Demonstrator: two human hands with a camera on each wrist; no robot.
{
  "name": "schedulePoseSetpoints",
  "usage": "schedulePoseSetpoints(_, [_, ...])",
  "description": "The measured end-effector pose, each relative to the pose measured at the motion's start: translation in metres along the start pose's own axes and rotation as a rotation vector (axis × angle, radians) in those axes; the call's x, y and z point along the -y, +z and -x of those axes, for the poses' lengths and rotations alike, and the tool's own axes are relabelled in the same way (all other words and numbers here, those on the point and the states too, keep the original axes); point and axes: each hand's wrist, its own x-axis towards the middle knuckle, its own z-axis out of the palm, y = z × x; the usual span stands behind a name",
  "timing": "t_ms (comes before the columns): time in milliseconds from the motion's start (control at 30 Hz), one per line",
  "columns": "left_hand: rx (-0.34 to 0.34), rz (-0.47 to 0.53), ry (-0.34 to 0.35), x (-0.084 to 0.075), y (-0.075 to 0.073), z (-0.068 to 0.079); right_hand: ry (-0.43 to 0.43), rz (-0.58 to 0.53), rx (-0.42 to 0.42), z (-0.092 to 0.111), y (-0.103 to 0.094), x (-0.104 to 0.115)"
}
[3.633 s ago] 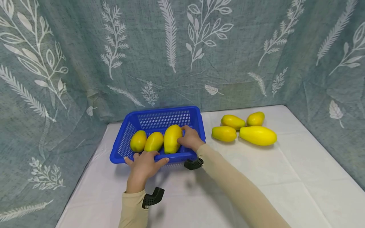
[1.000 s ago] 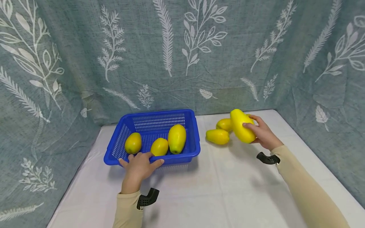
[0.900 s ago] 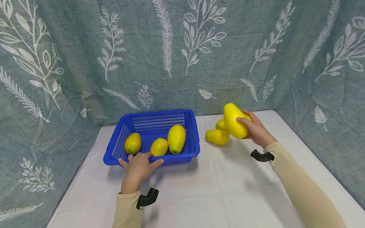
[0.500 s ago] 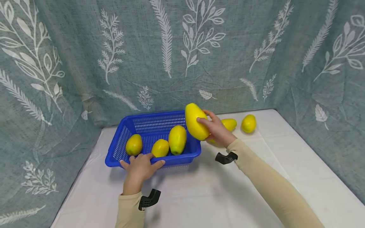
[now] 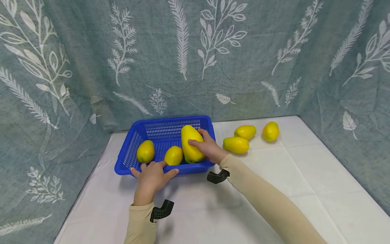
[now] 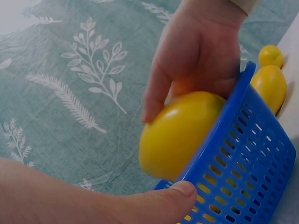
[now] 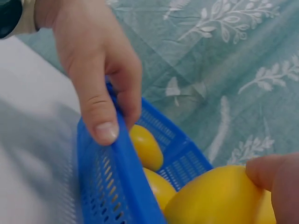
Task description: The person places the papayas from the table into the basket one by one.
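A blue plastic basket (image 5: 170, 135) with slotted walls stands on the table. My left hand (image 5: 151, 177) grips its near rim, thumb outside and fingers over the inner side, as the right wrist view shows. My right hand (image 5: 211, 149) holds a large yellow papaya (image 5: 192, 143) at the basket's right end, thumb on top. In the left wrist view this papaya (image 6: 177, 135) sits above the rim. Two smaller papayas lie inside: a left papaya (image 5: 145, 151) and a middle papaya (image 5: 173, 156). The held papaya mostly hides whatever lies beneath it.
Right of the basket on the white-covered table (image 5: 274, 183) lie a front papaya (image 5: 236, 145), a back papaya (image 5: 245, 132) and a separate papaya (image 5: 270, 131). A green-grey leaf-patterned curtain (image 5: 195, 91) hangs behind and along the sides.
My right hand has left the basket, taken the large papaya from the group on the right, and carried it left and down into the basket's right end. My left hand stays on the rim.
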Motion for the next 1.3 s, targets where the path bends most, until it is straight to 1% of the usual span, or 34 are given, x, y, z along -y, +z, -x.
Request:
schedulePoseSetpoints(133, [0.008,-0.002,-0.003,-0.002,-0.001,0.001,-0.005,0.062,-0.01,-0.001,0.004,-0.003])
schedulePoseSetpoints(367, [0.011,-0.001,-0.007,-0.002,-0.001,0.001,0.007,0.1,-0.006,0.0,0.008,-0.004])
schedulePoseSetpoints(533, [0.0,-0.007,-0.003,-0.001,-0.001,0.001,0.058,0.126,-0.006,-0.001,0.01,0.0])
schedulePoseSetpoints(700, [-0.009,-0.01,0.002,-0.002,0.0,0.001,0.102,0.14,0.002,-0.002,0.01,-0.002])
schedulePoseSetpoints(900, [-0.022,0.006,0.008,-0.002,0.001,0.001,0.092,0.142,-0.003,-0.002,0.008,-0.004])
schedulePoseSetpoints(1100, [-0.026,0.02,0.009,-0.003,0.001,0.001,0.076,0.147,-0.013,0.003,0.007,-0.004])
schedulePoseSetpoints(1200, [-0.025,0.028,0.005,-0.003,0.001,0.001,0.059,0.134,-0.008,0.005,0.005,-0.003])
schedulePoseSetpoints(1300, [-0.019,0.034,0.001,-0.002,0.0,0.002,0.042,0.107,0.012,0.007,-0.002,0.002])
